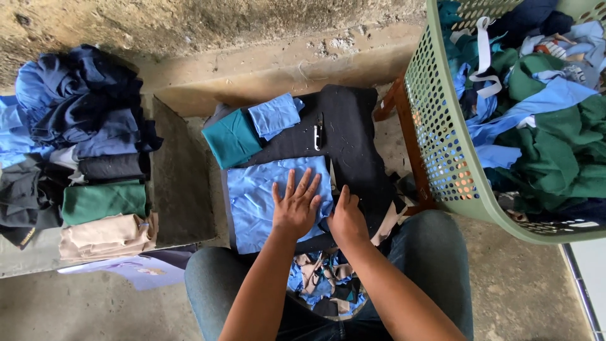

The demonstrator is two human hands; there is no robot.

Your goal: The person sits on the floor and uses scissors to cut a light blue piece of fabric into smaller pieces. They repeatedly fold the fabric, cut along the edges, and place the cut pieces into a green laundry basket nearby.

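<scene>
Now | left hand (295, 203) spread flat on blue cloth (255, 199) | right hand (346, 218) just beside, fingers curled, grip unclear, fingertips hidden at cloth edge | scissors (319, 132) beyond fingertips, half lost against black fabric (353, 132)

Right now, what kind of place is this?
Probably an informal fabric-sorting or tailoring spot on a bare concrete floor. The left hand flattens a blue cloth piece; folded cloth stacks sit left, and a green perforated basket of fabric sits right.

Left hand (295, 205) flat on light blue cloth (255, 202), right hand (346, 218) at its edge on black fabric (353, 139); green laundry basket (435, 126) right, folded stack (101, 189) left.
</scene>
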